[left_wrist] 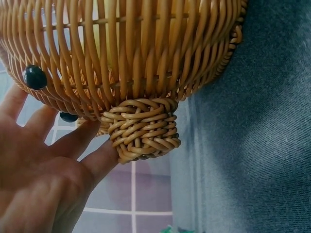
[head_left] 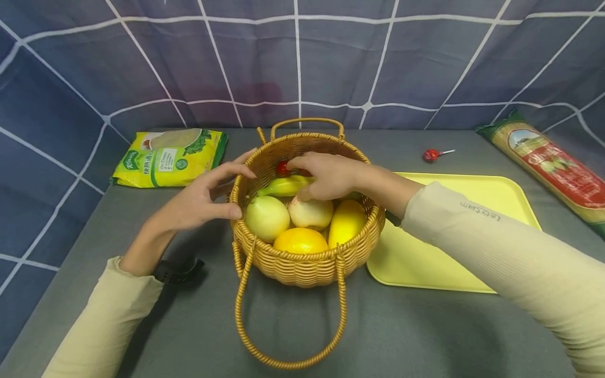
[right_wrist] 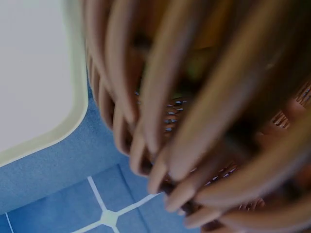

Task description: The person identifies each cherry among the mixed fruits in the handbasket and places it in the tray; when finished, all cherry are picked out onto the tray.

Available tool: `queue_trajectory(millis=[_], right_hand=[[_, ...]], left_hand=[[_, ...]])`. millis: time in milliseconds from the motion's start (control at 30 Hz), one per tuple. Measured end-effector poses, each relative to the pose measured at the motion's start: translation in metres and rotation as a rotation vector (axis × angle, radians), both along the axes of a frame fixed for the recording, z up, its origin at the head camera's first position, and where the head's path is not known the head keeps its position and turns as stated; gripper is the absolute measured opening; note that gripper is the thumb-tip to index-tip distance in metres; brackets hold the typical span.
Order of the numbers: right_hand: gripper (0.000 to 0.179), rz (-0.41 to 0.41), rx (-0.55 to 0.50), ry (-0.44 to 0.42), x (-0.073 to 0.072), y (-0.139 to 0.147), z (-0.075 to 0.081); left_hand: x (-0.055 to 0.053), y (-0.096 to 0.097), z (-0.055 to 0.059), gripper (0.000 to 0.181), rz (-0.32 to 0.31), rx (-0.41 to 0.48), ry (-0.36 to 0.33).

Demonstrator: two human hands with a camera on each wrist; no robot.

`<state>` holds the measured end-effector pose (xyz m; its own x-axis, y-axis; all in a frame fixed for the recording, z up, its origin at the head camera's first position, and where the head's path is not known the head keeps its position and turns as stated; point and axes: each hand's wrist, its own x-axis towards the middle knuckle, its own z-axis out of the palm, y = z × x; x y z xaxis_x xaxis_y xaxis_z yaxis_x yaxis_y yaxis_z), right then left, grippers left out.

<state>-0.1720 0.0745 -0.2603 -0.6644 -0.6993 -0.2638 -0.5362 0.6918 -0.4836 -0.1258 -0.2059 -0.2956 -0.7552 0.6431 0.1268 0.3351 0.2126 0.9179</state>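
A round wicker basket (head_left: pixel 307 270) holds a banana (head_left: pixel 283 186), a pale green round fruit (head_left: pixel 267 218), a peach (head_left: pixel 311 212), a yellow-orange citrus fruit (head_left: pixel 301 241), a yellow mango-like fruit (head_left: pixel 347 223) and a small red thing (head_left: pixel 283 168). My left hand (head_left: pixel 210 197) rests at the basket's left rim; in the left wrist view its extended fingers (left_wrist: pixel 99 158) touch the woven outside. Inside the basket is my right hand (head_left: pixel 328 173), fingers bent down beside the red thing, thumb by the peach. What lies under those fingers is mostly hidden.
One basket handle (head_left: pixel 241 315) lies toward me, another (head_left: pixel 307 122) stands at the back. A yellow tray (head_left: pixel 439 262) sits to the right, partly under my forearm. Around lie a yellow-green food packet (head_left: pixel 170 160), a lollipop (head_left: pixel 431 155) and a pasta bag (head_left: pixel 550 163).
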Motion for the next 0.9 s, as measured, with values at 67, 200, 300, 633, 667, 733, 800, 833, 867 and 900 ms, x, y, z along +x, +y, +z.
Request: queue_trajectory(millis=[67, 200, 300, 633, 667, 733, 800, 833, 867, 900], right_hand=[[0.066, 0.009, -0.015, -0.016, -0.0009, 0.0, 0.0], [0.064, 0.009, -0.066, -0.035, -0.0016, -0.0006, -0.001], [0.063, -0.011, -0.09, -0.045, -0.001, -0.001, -0.001], [0.055, -0.026, -0.066, -0.024, 0.0009, 0.0011, 0.0007], [0.057, -0.034, -0.048, -0.041, 0.0012, 0.0013, 0.0009], [0.061, -0.048, -0.021, -0.074, 0.0016, 0.0016, 0.0011], [0.065, -0.062, 0.003, -0.094, 0.002, 0.0016, 0.0016], [0.068, -0.069, 0.01, -0.101, 0.002, 0.0015, 0.0017], [0.069, -0.075, 0.015, -0.107, 0.0021, 0.0014, 0.0018], [0.071, -0.077, 0.018, -0.11, 0.0022, 0.0013, 0.0018]], left_hand=[[-0.0006, 0.0, 0.0002, 0.054, -0.001, 0.001, 0.003], [-0.0003, -0.0007, -0.0004, 0.054, -0.002, 0.008, -0.003], [0.0003, -0.0007, -0.0008, 0.052, -0.002, 0.008, -0.006], [-0.0005, 0.0006, 0.0004, 0.054, -0.005, -0.012, 0.005], [-0.0005, 0.0006, 0.0005, 0.054, -0.004, -0.015, 0.007], [-0.0006, 0.0005, 0.0005, 0.055, -0.006, -0.015, 0.008], [-0.0008, 0.0003, 0.0005, 0.056, -0.007, -0.014, 0.01], [-0.0008, 0.0003, 0.0005, 0.056, -0.008, -0.014, 0.01], [-0.001, 0.0002, 0.0005, 0.057, -0.009, -0.014, 0.011], [-0.001, 0.0002, 0.0005, 0.057, -0.009, -0.014, 0.011]])
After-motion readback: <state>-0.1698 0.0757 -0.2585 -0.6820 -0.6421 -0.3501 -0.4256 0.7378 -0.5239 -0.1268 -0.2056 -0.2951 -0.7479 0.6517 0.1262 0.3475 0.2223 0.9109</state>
